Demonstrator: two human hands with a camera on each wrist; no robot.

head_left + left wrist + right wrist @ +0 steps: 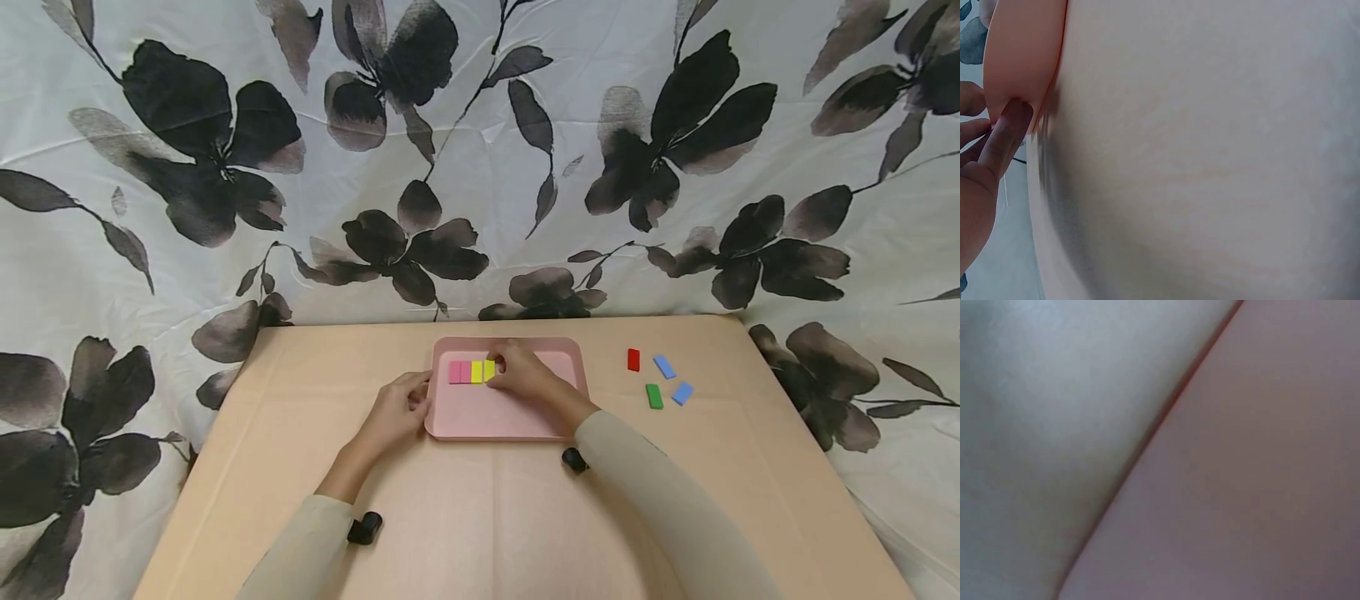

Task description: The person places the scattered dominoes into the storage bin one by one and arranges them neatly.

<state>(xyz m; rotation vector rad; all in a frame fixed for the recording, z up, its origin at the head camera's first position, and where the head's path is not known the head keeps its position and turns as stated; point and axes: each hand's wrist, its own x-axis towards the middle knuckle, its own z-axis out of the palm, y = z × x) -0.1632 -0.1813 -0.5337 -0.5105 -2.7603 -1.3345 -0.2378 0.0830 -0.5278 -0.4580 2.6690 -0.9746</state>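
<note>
A shallow pink tray (pixel 480 418) lies near the far edge of the table. Inside it, two pink tiles (pixel 460 372) and a yellow tile (pixel 477 372) form a row. At the row's right end, my right hand (pixel 534 382) pinches a second yellow tile (pixel 489 370) between thumb and finger. My left hand (pixel 399 410) holds the tray's left edge. In the left wrist view the thumb of the left hand (pixel 988 162) presses the tray wall (pixel 1025 50), with fingers beyond it. Only the tray (pixel 1241 481) and tabletop show in the right wrist view; the right hand is outside it.
Right of the tray lie a red tile (pixel 633 360), a green tile (pixel 654 396), a blue tile (pixel 664 367) and another blue tile (pixel 682 393). The beige table (pixel 495 517) ends at a floral cloth (pixel 450 167) hanging behind it.
</note>
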